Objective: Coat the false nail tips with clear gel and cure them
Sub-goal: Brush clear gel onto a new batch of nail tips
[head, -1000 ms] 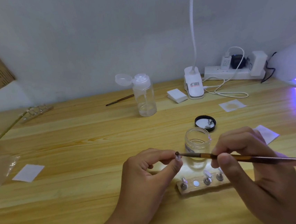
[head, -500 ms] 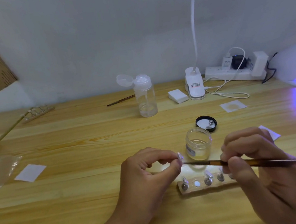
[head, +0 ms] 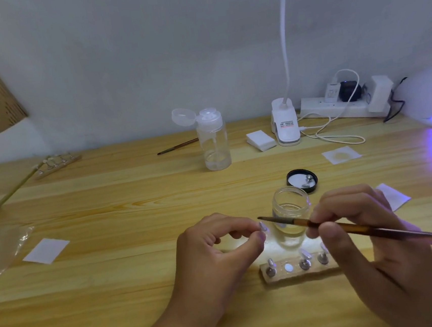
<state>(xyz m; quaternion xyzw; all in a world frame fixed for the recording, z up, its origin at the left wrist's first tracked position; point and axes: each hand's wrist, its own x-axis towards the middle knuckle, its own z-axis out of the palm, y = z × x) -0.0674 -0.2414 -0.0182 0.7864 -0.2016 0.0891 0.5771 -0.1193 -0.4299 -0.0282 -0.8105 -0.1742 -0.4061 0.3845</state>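
Note:
My left hand (head: 215,253) pinches a small clear nail tip (head: 262,227) between thumb and forefinger. My right hand (head: 370,240) grips a brown brush (head: 361,229), and the dark bristle end hovers just above the tip. Behind the brush stands an open glass jar of clear gel (head: 291,210). Below it lies a wooden holder (head: 297,270) with three nail tips on metal stands and one bare white spot. The jar's black lid (head: 302,181) lies behind the jar with a metal stand in it. A UV lamp (head: 431,100) glows purple at the far right.
A clear pump bottle (head: 212,140) with its cap flipped open stands mid-table, a second brush (head: 177,146) behind it. White pads (head: 260,140), a clip lamp (head: 286,127), power strip (head: 341,106) and cable lie at the back. Paper squares (head: 46,250) and a second holder (head: 56,164) lie left.
The brush tip dropped low beside the nail tip, then rose and now points above it. My right hand shifted slightly right. My left hand stayed in place with the tip.

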